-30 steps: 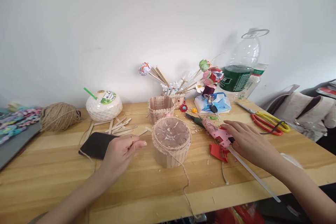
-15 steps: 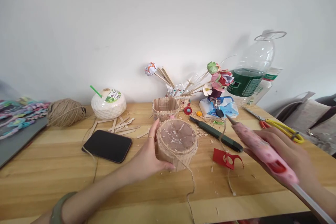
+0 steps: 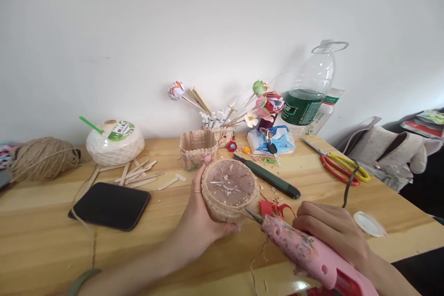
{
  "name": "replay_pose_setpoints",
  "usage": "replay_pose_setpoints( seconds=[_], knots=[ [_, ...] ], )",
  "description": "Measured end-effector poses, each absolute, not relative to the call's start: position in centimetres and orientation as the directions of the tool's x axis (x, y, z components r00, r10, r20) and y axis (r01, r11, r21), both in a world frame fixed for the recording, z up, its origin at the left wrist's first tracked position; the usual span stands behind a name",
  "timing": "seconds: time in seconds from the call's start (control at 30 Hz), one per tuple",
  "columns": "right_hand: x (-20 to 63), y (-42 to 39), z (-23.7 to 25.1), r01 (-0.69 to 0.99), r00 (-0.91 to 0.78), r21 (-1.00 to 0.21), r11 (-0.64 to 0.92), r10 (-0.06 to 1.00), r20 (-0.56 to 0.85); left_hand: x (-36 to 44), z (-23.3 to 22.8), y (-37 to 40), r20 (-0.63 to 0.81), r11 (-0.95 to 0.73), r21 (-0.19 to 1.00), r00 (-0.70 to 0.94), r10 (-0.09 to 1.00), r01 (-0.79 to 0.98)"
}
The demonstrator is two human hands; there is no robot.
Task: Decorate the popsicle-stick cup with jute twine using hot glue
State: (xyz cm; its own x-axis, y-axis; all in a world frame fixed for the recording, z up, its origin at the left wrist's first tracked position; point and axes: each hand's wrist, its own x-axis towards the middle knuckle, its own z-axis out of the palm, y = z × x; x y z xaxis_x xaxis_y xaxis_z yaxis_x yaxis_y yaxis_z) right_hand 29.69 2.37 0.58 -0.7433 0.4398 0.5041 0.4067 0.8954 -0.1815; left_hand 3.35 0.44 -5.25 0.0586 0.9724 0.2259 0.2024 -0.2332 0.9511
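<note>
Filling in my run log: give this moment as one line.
left hand: grips stick cup | right hand: holds pink glue gun, nozzle at cup rim | table

round stick cup (image 3: 229, 192) w/ twine-wrapped rim, tilted (clear glue on top); pink glue gun (image 3: 305, 254), nozzle at its rim

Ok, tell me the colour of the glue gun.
Pink, with a red trigger part; the head view shows the glue gun best.

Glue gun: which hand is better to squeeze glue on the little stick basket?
Probably the right hand: it holds the pink glue gun, nozzle almost at the stick basket. The left hand is busy gripping that basket.
</note>
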Motion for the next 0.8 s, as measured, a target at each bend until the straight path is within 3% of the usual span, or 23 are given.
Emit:
replay_pose_setpoints(
  seconds=[0.37, 0.8],
  knots=[
    [29.3, 3.6, 0.4, 0.354, -0.792, -0.086, 0.931, 0.347, 0.502, 4.1, -5.8, 0.7, 0.238, -0.235, 0.952, 0.01, 0.971, 0.195],
    [29.3, 3.7, 0.9, 0.357, -0.806, -0.064, 0.932, 0.342, 0.483, 4.1, -5.6, 0.5, 0.213, -0.213, 0.954, 0.024, 0.977, 0.209]
  ],
)
